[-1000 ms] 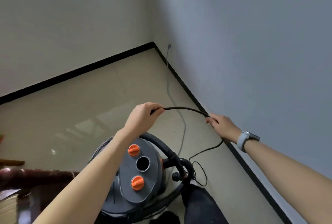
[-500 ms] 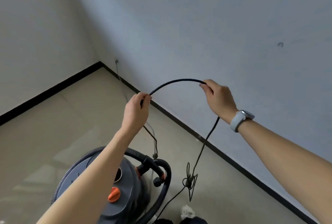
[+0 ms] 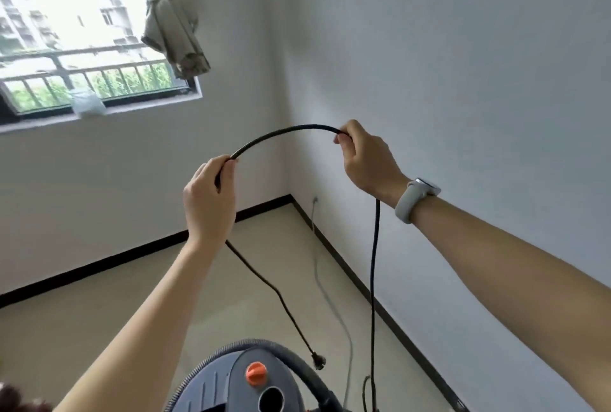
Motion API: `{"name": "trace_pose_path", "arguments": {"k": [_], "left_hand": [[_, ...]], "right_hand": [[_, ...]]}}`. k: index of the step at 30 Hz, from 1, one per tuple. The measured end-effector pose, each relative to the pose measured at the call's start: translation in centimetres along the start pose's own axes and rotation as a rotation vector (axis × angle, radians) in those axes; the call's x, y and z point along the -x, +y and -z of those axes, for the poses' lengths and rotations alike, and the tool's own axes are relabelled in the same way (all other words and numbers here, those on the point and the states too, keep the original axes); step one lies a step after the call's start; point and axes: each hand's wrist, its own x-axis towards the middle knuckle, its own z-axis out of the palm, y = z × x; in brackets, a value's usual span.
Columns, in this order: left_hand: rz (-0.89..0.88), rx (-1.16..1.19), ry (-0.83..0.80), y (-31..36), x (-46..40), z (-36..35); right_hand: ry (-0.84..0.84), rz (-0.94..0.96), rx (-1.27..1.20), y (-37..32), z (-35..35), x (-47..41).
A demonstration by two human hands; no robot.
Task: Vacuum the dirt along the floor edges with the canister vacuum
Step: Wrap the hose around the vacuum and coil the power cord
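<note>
vacuum (image 3: 231, 385): grey canister at the bottom edge of the head view, cut off by the frame; orange knob (image 3: 256, 373) on its lid with a round dark port (image 3: 271, 399) just below the knob
hose (image 3: 299, 366): dark ribbed tube arching over the vacuum's top right side
cord (image 3: 284, 134): black, raised well above the vacuum; bows upward in an arc between the two hands
cord, left run: drops from under the left hand down to a plug (image 3: 318, 361) hanging just right of the vacuum, above the floor
cord, right run: hangs straight down from the right hand and leaves the frame right of the vacuum, with a small loop near the bottom edge
left hand (image 3: 208, 200): above the vacuum, fingers curled round the cord, thumb tip against it
right hand (image 3: 367, 160): up and right of the vacuum, pinching the cord's other end of the arc between thumb and fingers; light grey watch (image 3: 415, 198) on the wrist
floor (image 3: 115, 312): beige tile around the vacuum, black skirting (image 3: 347, 271) along both walls meeting in a corner beyond it
grey cable (image 3: 325, 292): thin, runs from a spot low on the right wall near the corner down across the floor toward the vacuum
window (image 3: 76, 31): far up and left of the vacuum, railing outside, knotted curtain (image 3: 173, 18) hanging at its right edge
</note>
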Motion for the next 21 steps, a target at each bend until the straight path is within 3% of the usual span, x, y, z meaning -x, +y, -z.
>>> {"name": "trace_pose_path", "arguments": {"k": [10,21], "left_hand": [[-0.048,-0.202,0.367,-0.1,-4.8,14.3],[0.250,-0.507,0.428,-8.4,3.9,25.3]], "right_hand": [[-0.014,0.221,-0.270,-12.7,-8.3,-6.8],[-0.357,0.345,-0.345,-19.9,-24.4,-1.6]]}}
